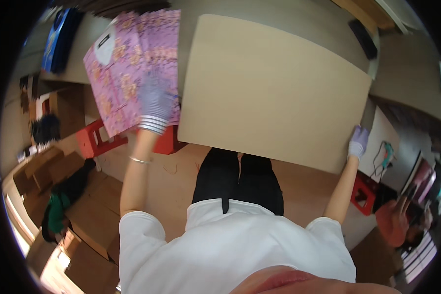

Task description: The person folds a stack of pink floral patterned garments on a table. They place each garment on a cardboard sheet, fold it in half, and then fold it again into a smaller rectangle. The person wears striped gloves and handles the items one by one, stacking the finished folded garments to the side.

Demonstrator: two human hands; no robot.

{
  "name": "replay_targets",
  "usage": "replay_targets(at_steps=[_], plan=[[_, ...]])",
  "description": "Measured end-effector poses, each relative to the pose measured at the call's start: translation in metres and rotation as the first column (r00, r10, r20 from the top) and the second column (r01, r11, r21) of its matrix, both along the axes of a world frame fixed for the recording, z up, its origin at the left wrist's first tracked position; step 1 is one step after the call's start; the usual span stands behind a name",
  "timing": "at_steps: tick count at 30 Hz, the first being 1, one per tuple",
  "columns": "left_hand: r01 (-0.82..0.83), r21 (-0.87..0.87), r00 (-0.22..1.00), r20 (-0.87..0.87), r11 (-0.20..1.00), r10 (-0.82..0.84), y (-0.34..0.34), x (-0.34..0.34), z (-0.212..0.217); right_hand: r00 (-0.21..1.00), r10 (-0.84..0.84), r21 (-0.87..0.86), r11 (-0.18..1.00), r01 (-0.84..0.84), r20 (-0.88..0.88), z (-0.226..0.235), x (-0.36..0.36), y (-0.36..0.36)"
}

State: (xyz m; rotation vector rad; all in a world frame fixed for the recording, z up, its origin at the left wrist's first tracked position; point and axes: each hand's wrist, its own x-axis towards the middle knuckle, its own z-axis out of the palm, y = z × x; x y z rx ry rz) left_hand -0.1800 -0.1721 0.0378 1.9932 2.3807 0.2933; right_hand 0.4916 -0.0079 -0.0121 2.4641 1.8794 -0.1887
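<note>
A large flat tan board (274, 93), which looks like cardboard, lies across the table in front of me. My right hand (358, 141), in a striped purple-and-white glove, grips the board's right edge near its near corner. To the left of the board is a folded pink garment (117, 78) with a floral print and a white patch at its neck. Over the garment's right part is my left hand (156, 100), gloved in grey and white stripes. Motion smears its fingers, so whether it holds the cloth cannot be made out.
Red plastic stools (100, 139) stand below the table's near edge. A blue package (58, 41) lies far left, and a dark oblong object (363, 39) far right. At right, a teal corded tool (388, 154) rests on a pale surface. Cardboard boxes (95, 210) and other people are around.
</note>
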Motion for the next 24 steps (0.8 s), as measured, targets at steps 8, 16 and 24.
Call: replay_targets(at_steps=[8,16,24], plan=[[0.198,-0.258,0.979,-0.003,0.946,-0.206,0.013,0.147,0.007,0.881,0.467,0.262,0.843,-0.470,0.079,0.065,-0.084,-0.034],[0.169,-0.159,0.982,-0.054,0.973,-0.179,0.009,0.163,-0.004,0.993,0.109,0.122,0.987,-0.102,-0.051,-0.009,-0.014,-0.026],[0.088,-0.093,0.995,-0.036,0.992,-0.092,0.001,0.168,-0.023,0.917,0.387,0.474,0.827,-0.301,-0.093,0.103,-0.077,-0.067]])
